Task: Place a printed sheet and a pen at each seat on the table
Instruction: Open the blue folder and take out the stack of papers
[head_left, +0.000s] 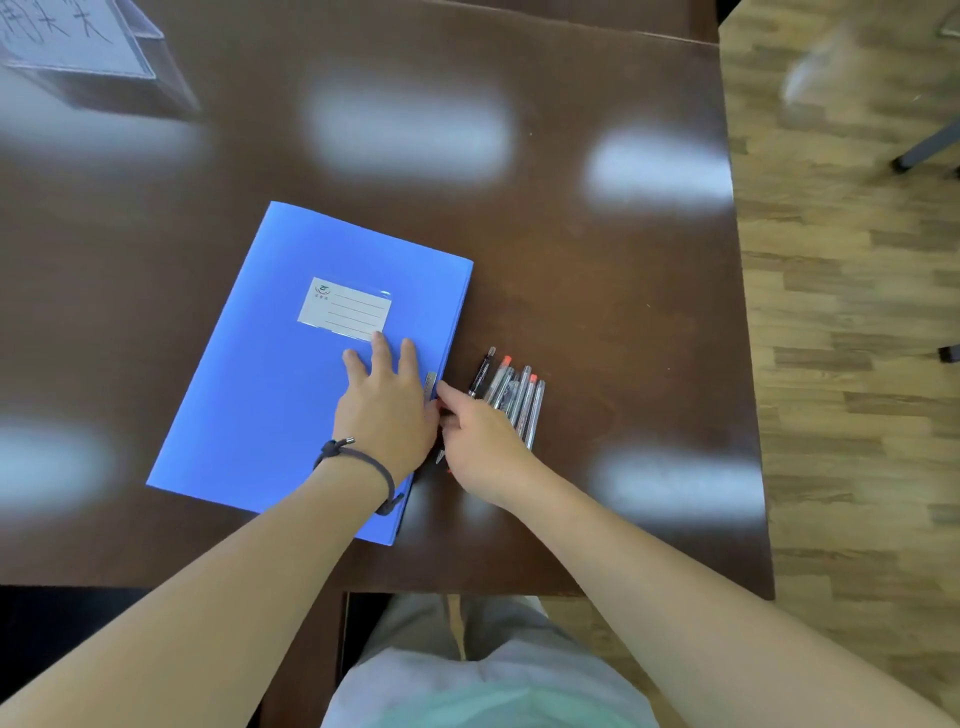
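Observation:
A closed blue folder (270, 374) with a white label lies tilted on the dark brown table (597, 291). My left hand (387, 410) rests flat on its lower right part, fingers straight, a dark cord around the wrist. My right hand (483, 441) is at the folder's right edge beside a small metal clasp, with fingertips curled and pinching that edge. A bunch of several pens (511, 392), clear-barrelled with red or black tips, lies just right of the folder, partly under my right hand. No printed sheet shows.
A clear acrylic name stand (78, 41) stands at the table's far left corner. The table's right edge runs along a wood-pattern floor (841, 364), where chair legs (924, 145) show. The near edge is just in front of my legs.

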